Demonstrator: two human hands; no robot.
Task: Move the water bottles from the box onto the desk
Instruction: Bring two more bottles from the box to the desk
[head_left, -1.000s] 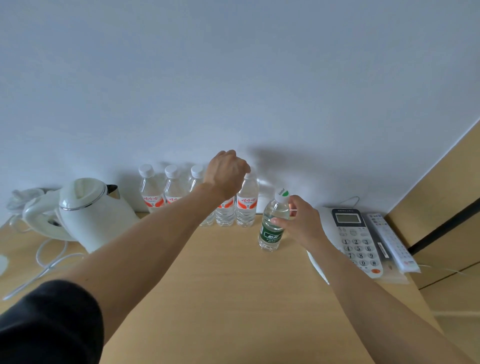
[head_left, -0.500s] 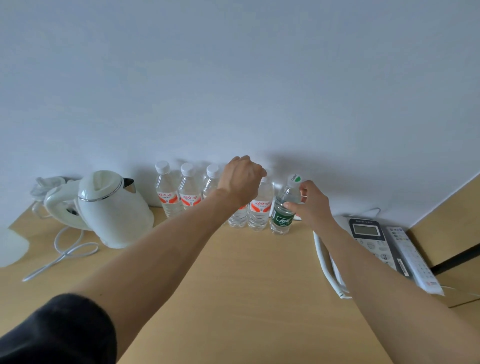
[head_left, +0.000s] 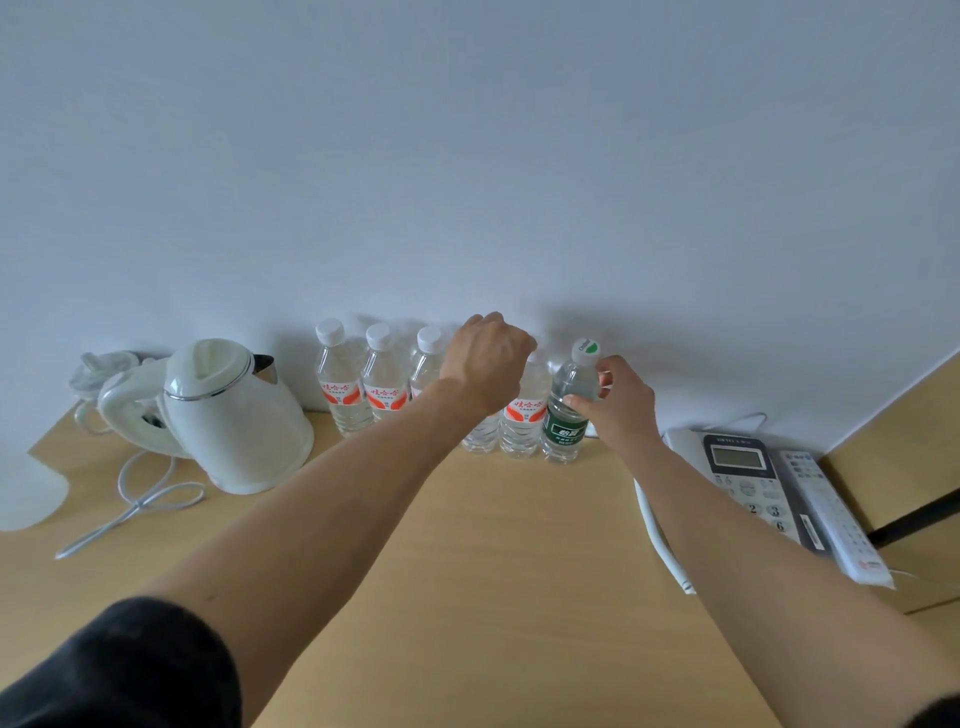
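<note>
Here my right hand (head_left: 621, 402) pinches the clear, ribbed plastic green-label bottle (head_left: 567, 410) standing on the smooth wooden desk (head_left: 467, 571) right of the kettle (head_left: 234, 415), while my left hand (head_left: 485, 364) curls over a red-label bottle (head_left: 522, 415).

Plain white wall (head_left: 467, 156) behind light wood desk (head_left: 493, 571).

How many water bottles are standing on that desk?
6, in a row along the wall: three red-label bottles left of the left hand, two below it, one green-label bottle rightmost.

Green btl (head_left: 566, 415) now in row.
</note>
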